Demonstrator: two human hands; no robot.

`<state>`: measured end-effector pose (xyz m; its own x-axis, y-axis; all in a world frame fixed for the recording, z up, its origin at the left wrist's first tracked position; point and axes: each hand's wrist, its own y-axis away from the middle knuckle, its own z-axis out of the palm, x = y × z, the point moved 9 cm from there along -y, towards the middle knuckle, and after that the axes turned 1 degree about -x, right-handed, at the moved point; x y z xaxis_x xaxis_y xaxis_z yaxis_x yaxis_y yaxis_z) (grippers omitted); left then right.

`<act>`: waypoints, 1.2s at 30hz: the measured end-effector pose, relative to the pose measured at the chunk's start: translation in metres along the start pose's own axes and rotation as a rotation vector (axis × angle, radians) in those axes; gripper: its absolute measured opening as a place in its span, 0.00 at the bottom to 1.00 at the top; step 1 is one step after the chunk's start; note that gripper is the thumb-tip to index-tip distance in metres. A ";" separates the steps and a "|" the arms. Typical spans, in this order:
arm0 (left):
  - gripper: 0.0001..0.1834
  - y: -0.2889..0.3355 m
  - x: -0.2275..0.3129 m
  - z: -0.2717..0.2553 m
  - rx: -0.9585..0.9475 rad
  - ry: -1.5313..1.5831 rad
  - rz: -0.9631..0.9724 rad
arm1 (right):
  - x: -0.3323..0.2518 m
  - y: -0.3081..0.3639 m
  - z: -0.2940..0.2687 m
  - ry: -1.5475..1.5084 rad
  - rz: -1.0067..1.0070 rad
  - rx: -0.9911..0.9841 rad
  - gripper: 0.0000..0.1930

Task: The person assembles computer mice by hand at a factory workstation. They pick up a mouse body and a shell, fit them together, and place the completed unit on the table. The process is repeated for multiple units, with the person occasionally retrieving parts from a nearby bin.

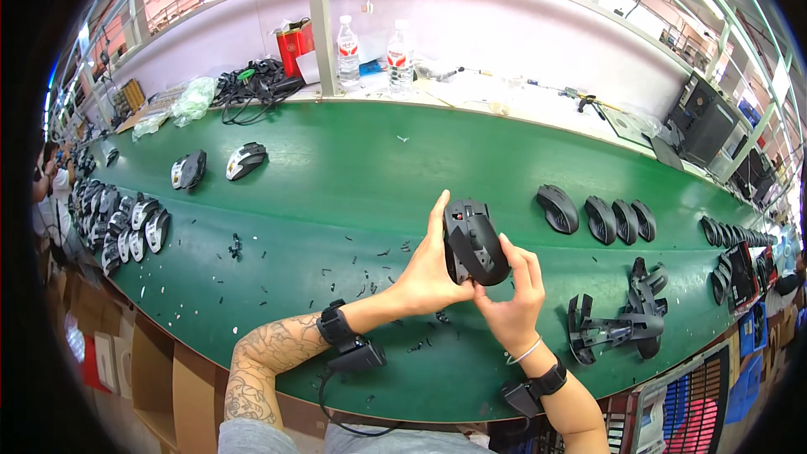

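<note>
Above the middle of the green bench, my left hand (427, 267) grips a black computer mouse (472, 223) from its left side, thumb stretched up along it. The mouse is tilted, and a gap with a small red spot shows near its far end. A curved black strip of its shell (481, 265) stands slightly off the near side. My right hand (514, 290) pinches the mouse's lower right side with fingers and thumb. Where the fingertips meet underneath is partly hidden. Each wrist wears a black strap with a small black box.
Several finished-looking black mice (558, 208) line the right side. Loose black shell parts (618, 328) lie at the near right. Silver-and-black mice (139, 231) crowd the far left; two more (246, 161) sit nearby. Small black scraps (363, 289) litter the bench. Bottles (400, 59) stand behind.
</note>
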<state>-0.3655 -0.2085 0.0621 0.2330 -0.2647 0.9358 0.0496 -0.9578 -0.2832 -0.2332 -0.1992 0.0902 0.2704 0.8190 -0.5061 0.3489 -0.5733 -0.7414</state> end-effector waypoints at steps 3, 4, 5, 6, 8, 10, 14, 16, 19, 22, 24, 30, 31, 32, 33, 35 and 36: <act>0.63 0.003 -0.006 -0.002 0.052 0.058 -0.062 | -0.002 0.001 0.003 -0.025 0.008 -0.039 0.35; 0.62 0.003 -0.006 -0.002 0.056 0.105 -0.093 | -0.001 0.001 0.004 -0.038 0.018 -0.056 0.35; 0.62 0.003 -0.008 -0.002 0.061 0.153 -0.123 | 0.003 0.000 0.003 -0.074 0.053 -0.061 0.34; 0.61 0.003 -0.013 -0.003 0.077 0.200 -0.126 | 0.008 -0.001 0.003 -0.111 0.089 -0.066 0.34; 0.60 0.000 -0.022 -0.007 0.108 0.289 -0.131 | 0.019 -0.001 0.001 -0.239 0.177 -0.039 0.33; 0.58 0.000 -0.033 -0.006 0.099 0.430 -0.249 | 0.033 0.000 0.001 -0.419 0.283 0.022 0.33; 0.58 0.000 -0.038 -0.006 0.101 0.463 -0.327 | 0.049 0.007 -0.002 -0.613 0.388 0.110 0.34; 0.58 0.001 -0.036 -0.005 0.108 0.455 -0.358 | 0.038 0.005 -0.004 -0.579 0.320 0.084 0.35; 0.58 0.000 -0.039 -0.004 0.105 0.430 -0.290 | 0.010 0.001 -0.001 -0.461 0.171 -0.003 0.35; 0.58 0.001 -0.030 -0.001 0.113 0.436 -0.222 | 0.011 0.004 0.007 -0.327 0.196 -0.041 0.34; 0.52 0.003 -0.031 0.000 0.100 0.434 -0.198 | 0.012 0.004 0.007 -0.314 0.199 -0.030 0.33; 0.40 0.008 -0.023 0.002 0.117 0.668 -0.064 | 0.015 0.005 0.008 -0.182 0.162 -0.034 0.34; 0.39 0.008 -0.024 0.004 0.137 0.598 -0.054 | 0.016 0.005 0.008 -0.182 0.167 -0.036 0.34; 0.37 0.009 -0.024 0.004 0.157 0.528 -0.044 | 0.017 0.005 0.008 -0.179 0.169 -0.039 0.34; 0.35 0.008 -0.024 0.004 0.148 0.492 -0.043 | 0.017 0.004 0.008 -0.176 0.172 -0.042 0.34; 0.32 0.009 -0.022 0.004 0.137 0.416 -0.041 | 0.015 0.002 0.009 -0.162 0.149 -0.079 0.34; 0.31 0.010 -0.023 0.003 0.138 0.406 -0.051 | 0.011 -0.001 0.009 -0.148 0.125 -0.111 0.34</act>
<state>-0.3676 -0.2117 0.0377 -0.1728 -0.2661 0.9483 0.1866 -0.9542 -0.2337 -0.2382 -0.1893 0.0813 0.1860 0.7312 -0.6563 0.4200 -0.6630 -0.6197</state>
